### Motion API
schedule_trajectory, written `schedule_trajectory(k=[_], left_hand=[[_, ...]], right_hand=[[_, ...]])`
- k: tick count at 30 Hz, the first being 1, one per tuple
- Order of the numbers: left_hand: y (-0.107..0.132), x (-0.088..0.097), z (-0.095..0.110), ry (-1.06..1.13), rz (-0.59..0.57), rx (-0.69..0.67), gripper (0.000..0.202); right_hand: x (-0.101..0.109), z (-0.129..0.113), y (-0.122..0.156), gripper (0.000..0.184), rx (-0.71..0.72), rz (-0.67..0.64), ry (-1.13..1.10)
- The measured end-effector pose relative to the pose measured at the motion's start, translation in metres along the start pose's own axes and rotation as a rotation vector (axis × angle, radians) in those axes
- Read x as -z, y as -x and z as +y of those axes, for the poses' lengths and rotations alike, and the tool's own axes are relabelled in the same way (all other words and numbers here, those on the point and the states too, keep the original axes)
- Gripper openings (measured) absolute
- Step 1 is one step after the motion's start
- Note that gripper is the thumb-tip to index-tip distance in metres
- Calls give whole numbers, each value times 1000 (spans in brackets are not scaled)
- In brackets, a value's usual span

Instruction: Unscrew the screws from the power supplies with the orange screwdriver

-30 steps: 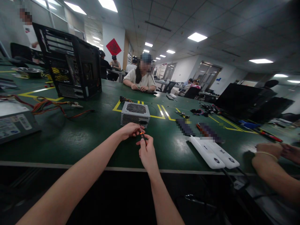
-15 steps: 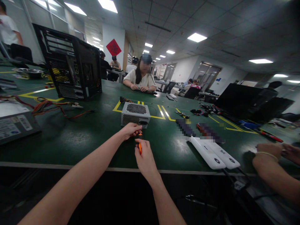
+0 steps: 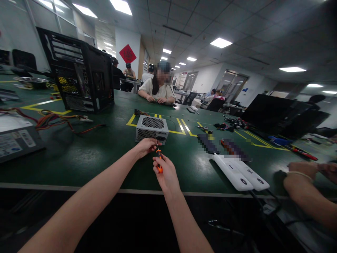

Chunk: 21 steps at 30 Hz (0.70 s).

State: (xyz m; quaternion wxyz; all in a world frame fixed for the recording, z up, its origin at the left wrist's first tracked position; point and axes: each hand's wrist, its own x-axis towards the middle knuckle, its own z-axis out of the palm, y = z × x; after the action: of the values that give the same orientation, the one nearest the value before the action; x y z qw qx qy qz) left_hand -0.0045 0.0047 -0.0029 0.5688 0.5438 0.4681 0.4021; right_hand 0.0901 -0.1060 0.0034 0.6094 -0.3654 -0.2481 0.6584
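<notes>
Since half a second ago the right hand has shifted slightly right and tipped the one slim orange-handled screwdriver more upright, its thin metal shaft showing again. Both forearms reach forward: the right fingers wrap the orange grip, and the left hand is curled, fingertips pinched together at the shaft tip on something too small to tell. The screwdriver stands just near of the one perforated silver metal box; two white oblong bars lie right.
</notes>
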Motion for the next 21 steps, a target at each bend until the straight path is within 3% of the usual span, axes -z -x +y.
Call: schedule_trajectory(k=[3,5,8,10,14,18,21], left_hand=[[1,0,-2,-111,51,-42,20],[5,2,-1,-251,147,-135,17],[14,7,5,-763,425,-494,17],[17,10,10,-1070,549,-708,24],[11,10,12,-1276,533,-886,47],[0,7,7,-1284,503,-848,53],[-1,6,6,-1287,511,-832,51]], right_hand=[[-3,-3,-2,8,-85,34,-111],[-4,-5,-3,8,-175,50,-155],[-5,-11,-5,17,-313,47,-197],[-4,-13,-5,20,-363,34,-219],[-3,-11,-7,20,-326,0,-243],[-2,-6,-11,16,-265,2,-241],[-3,-6,-12,18,-303,-1,-271]])
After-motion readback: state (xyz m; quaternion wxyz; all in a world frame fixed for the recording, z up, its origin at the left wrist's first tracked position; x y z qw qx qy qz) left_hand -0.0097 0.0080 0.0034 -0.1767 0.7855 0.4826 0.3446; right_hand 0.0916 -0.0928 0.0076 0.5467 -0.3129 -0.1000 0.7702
